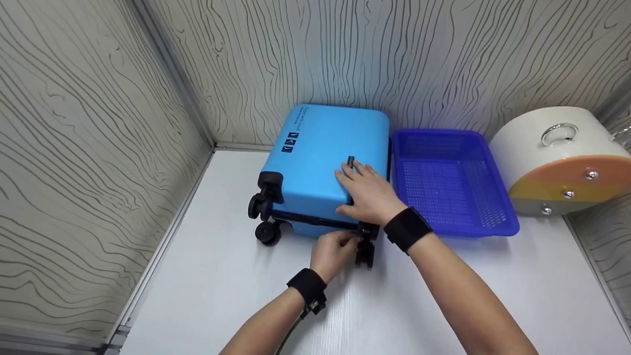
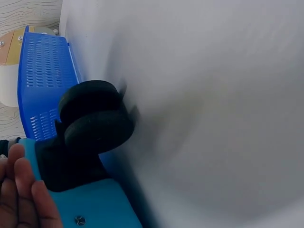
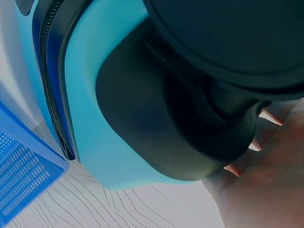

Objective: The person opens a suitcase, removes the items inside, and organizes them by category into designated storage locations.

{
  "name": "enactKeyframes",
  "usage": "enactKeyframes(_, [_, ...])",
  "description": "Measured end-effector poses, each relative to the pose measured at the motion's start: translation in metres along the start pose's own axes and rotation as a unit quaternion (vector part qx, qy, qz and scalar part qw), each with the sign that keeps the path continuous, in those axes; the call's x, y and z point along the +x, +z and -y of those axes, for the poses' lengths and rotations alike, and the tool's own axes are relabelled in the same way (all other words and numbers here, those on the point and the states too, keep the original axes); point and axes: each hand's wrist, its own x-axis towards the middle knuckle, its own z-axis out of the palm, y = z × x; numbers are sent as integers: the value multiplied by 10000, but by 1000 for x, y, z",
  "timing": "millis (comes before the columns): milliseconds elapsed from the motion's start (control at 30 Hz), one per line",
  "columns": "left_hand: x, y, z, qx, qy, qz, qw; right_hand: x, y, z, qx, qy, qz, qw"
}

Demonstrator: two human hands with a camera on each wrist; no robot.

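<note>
A light blue hard-shell suitcase (image 1: 335, 143) lies flat on the table, its black wheels toward me. My left hand (image 1: 333, 254) is at the near end, by the right corner wheel (image 1: 365, 251); thumb and fingers come together at the dark zipper seam (image 1: 315, 220), pinching what looks like the zipper pull, mostly hidden by the fingers. My right hand (image 1: 372, 195) rests on the lid near its right front corner, fingers spread. In the left wrist view, bent fingers (image 2: 28, 194) show beside the wheel. A stretch of zipper (image 3: 45, 71) appears in the right wrist view.
A blue plastic basket (image 1: 510, 224) stands right of the suitcase, close against it. Beyond it is a cream drum-shaped box (image 1: 532, 133) with coloured drawers and a metal handle. Wood-patterned walls (image 1: 345, 54) border the white table (image 1: 217, 256) at the back and sides.
</note>
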Motion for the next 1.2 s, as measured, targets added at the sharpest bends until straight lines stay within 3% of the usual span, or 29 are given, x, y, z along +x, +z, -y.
enactKeyframes(233, [-2,-7,3,72,116,66,9999,-3,0,1,26,4,25,10000])
enactKeyframes(500, [-4,-12,7,274,254,-107,9992,-6,0,3,37,-71,-79,9999])
enactKeyframes(800, [-6,-16,11,822,529,-266,9949,-10,3,1,11,-161,-199,9997])
enactKeyframes(967, [-7,-25,19,883,585,-344,9938,-10,5,1,-59,-150,-281,9995])
enactKeyframes(1200, [-14,-45,35,714,36,-517,9961,-10,4,4,-59,-16,-194,9998])
